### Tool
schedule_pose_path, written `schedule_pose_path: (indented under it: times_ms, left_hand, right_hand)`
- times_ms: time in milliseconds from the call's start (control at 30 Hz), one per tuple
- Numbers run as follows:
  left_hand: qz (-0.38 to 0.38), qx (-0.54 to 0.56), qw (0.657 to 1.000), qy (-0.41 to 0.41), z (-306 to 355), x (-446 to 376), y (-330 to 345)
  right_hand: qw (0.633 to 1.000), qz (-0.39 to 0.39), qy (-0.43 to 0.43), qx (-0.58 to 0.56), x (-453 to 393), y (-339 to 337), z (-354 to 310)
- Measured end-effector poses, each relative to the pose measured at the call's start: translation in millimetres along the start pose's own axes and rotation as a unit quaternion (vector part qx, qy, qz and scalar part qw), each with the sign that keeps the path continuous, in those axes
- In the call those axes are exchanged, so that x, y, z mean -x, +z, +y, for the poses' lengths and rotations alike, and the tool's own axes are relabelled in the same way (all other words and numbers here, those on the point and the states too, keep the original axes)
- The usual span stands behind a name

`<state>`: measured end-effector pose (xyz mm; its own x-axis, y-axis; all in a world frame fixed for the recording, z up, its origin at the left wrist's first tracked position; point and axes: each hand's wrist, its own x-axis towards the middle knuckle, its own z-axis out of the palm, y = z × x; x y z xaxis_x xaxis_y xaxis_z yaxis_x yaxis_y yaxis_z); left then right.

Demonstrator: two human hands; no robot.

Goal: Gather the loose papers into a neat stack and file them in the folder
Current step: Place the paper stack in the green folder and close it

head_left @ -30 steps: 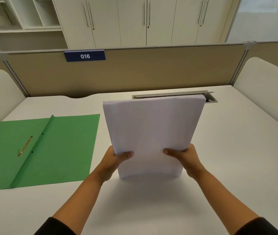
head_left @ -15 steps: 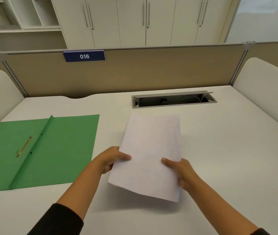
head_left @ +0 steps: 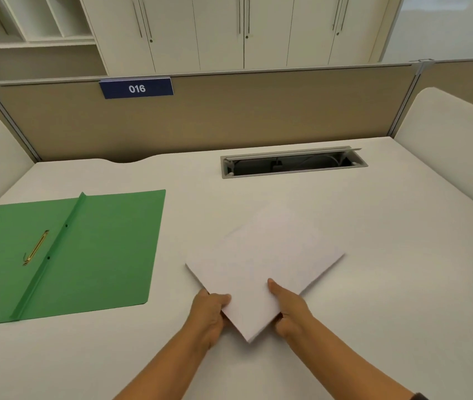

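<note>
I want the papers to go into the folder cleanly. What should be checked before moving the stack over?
1. Stack gathered, edges even: ok.
2. Left hand grips the stack: ok.
3. Right hand grips the stack: ok.
4. Folder lies open on the desk: ok.
5. Clasp prongs raised to take sheets: cannot tell.
6. Stack squared to the folder: not ok, it is turned corner-first.

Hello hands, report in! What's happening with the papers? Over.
Left hand and right hand both grip the paper stack. Green folder lies open, left of stack. Nothing between them.
</note>
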<state>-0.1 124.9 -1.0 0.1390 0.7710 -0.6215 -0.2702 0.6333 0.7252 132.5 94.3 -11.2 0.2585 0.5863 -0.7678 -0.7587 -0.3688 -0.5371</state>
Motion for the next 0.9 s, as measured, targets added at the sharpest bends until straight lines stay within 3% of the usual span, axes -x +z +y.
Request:
schedule_pose_path:
  times_ms: [100, 233, 300, 367, 500, 633, 800, 900]
  left_hand:
    - [0.053, -0.077, 0.996, 0.01, 16, -12, -9]
    - [0.065, -0.215, 0.974, -0.004, 52, -25, -34]
    - [0.065, -0.279, 0.958, -0.014, 68, -32, -44]
    - [0.062, -0.335, 0.94, -0.022, 81, -36, -49]
    - [0.067, -0.389, 0.919, -0.026, 91, -36, -46]
    - [0.102, -0.347, 0.932, -0.01, 87, -44, -43]
    - [0.142, -0.336, 0.931, 0.019, 73, -52, -24]
    - [0.165, -0.334, 0.928, 0.01, 71, -55, -21]
  right_hand:
    - [0.999, -0.021, 0.012, -0.039, -4, -8, -17]
    - [0.998, 0.013, -0.031, -0.049, -12, -31, -63]
    - [0.999, 0.025, -0.035, 0.0, -14, -39, -84]
    - [0.991, 0.028, -0.052, 0.121, -17, -43, -98]
    - [0.944, 0.02, -0.09, 0.318, -18, -36, -105]
    - [0.876, 0.074, -0.138, 0.455, -19, -21, -103]
    - [0.792, 0.131, -0.202, 0.561, -25, -8, -84]
    - [0.789, 0.145, -0.203, 0.561, -27, -8, -80]
